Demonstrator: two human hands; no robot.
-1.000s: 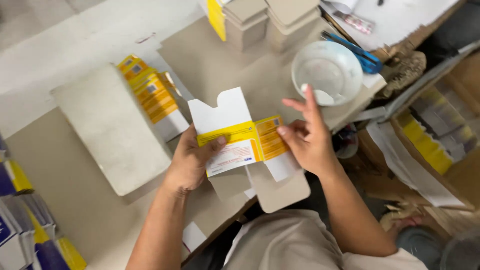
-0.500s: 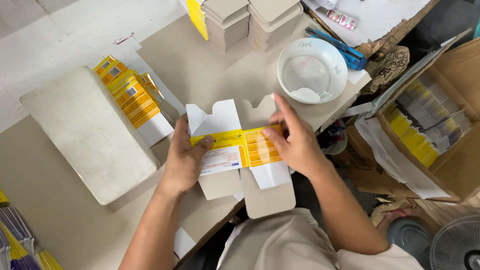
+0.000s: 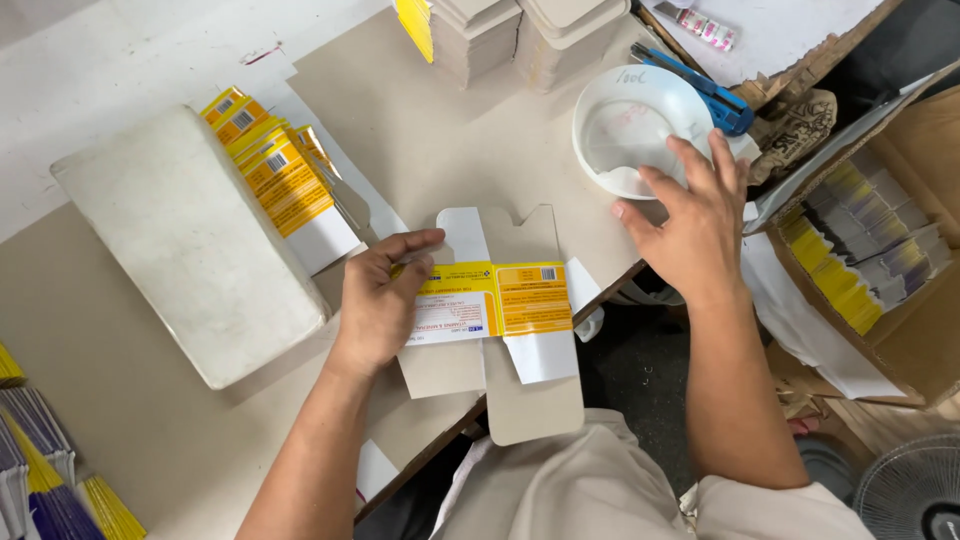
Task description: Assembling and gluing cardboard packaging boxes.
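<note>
While the left hand (image 3: 380,305) lies flat on a flattened carton blank (image 3: 495,310) near the middle of the worktop (image 3: 420,130), its thumb stretched along the blank's far edge and its fingers pressing the left end of the yellow-and-white printed band, its grip is closed on nothing; it only pins the card down. The blank lies unfolded, printed side partly up, with grey flaps reaching far and near, and its nearest flap hangs over the worktop's near edge above the person's lap. The right hand (image 3: 695,225) is apart from the blank, to the right, with fingers spread wide and the fingertips (image 3: 685,150) touching the near rim of a shallow white bowl (image 3: 640,125) that sits at the worktop's right edge; that hand holds nothing. Just left of the left hand lies a fanned stack of yellow printed blanks (image 3: 275,175), resting against a large white block (image 3: 190,245). At the far edge stand stacks of grey folded cartons (image 3: 535,35). A blue utility knife (image 3: 700,90) lies just beyond the bowl, to the right. Further right, off the worktop, an open cardboard box (image 3: 905,330) holds rows of yellow and grey packed cartons (image 3: 860,245). In the near left corner lie more bundles of blue and yellow printed card (image 3: 50,480).
</note>
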